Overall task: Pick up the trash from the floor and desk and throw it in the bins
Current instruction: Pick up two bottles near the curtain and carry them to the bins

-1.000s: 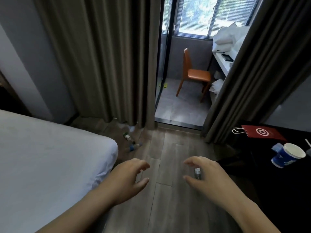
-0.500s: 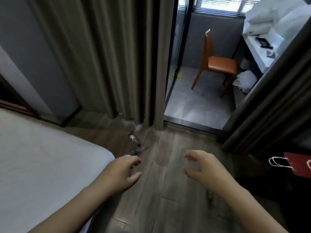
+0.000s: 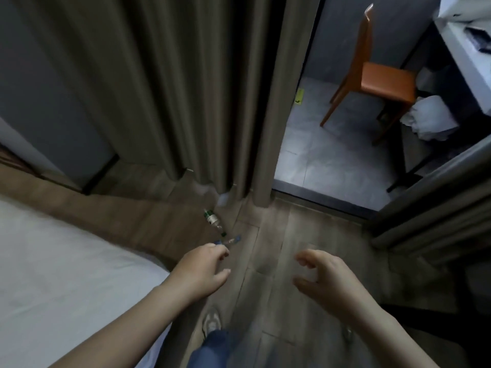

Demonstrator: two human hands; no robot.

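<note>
Two bottles on the floor: green bottle (image 3: 213,220) near the curtain (image 3: 186,88) foot, blue bottle (image 3: 228,241) just below it, off the bed (image 3: 66,274) corner. Left hand (image 3: 203,270) and right hand (image 3: 328,278) both spread, empty; left fingertips just short of the blue bottle. Bare planks between bed edge and doorway.

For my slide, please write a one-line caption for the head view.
Both bare hands, left hand and right hand, reach empty toward two bottles lying on the wooden floor beside the curtain.
</note>
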